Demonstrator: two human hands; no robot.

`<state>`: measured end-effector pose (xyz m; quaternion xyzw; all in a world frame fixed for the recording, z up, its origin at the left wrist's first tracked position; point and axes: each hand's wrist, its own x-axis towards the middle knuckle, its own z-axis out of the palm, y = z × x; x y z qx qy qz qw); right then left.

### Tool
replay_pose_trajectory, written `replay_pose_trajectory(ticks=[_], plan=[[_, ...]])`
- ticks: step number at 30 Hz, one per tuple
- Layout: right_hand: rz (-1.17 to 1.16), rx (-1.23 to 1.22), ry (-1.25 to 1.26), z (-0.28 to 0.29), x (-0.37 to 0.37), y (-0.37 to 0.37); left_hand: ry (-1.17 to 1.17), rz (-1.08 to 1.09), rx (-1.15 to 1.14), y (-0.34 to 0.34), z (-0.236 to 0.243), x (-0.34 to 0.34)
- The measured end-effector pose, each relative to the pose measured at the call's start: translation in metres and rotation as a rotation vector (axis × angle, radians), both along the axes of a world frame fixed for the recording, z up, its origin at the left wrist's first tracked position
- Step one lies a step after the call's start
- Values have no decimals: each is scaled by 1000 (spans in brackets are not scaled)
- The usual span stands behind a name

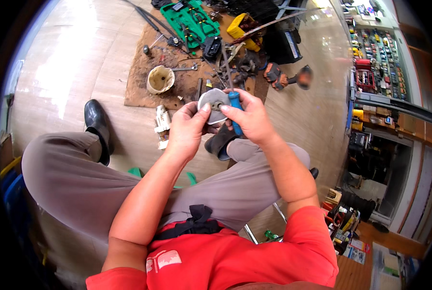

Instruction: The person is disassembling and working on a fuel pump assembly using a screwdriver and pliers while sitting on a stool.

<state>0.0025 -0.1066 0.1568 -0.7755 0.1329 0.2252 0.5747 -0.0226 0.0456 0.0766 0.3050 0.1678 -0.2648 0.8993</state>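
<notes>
Above my lap, my left hand grips a round grey disc by its edge, the thumb pressed on its face near the hub. The hub shows small holes at the centre. My right hand is closed around a screwdriver with a blue handle, its long shaft pointing away from me. The right thumb also presses on the disc beside the hub, so both hands touch it. The fingers behind the disc are mostly hidden. A pale metal motor-like part lies on the floor left of my hands.
A stained brown board on the floor carries a cream bowl, a wrench, a green tool case, a yellow tool housing and dark loose parts. Right of it lies an orange-and-black power tool. Loaded shelves stand far right.
</notes>
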Motion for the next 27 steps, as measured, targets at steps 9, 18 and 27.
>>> replay_pose_trajectory(ticks=[9,18,27], plan=[[130,-167,-56,8,-6,-14,-69,-101,-14,-16,-9,-26],[-140,-137,-458,71,1,-34,-174,-385,1307,-5,-140,-14],[-146,-57,-680,95,2,-33,435,-497,1022,20,-245,-4]])
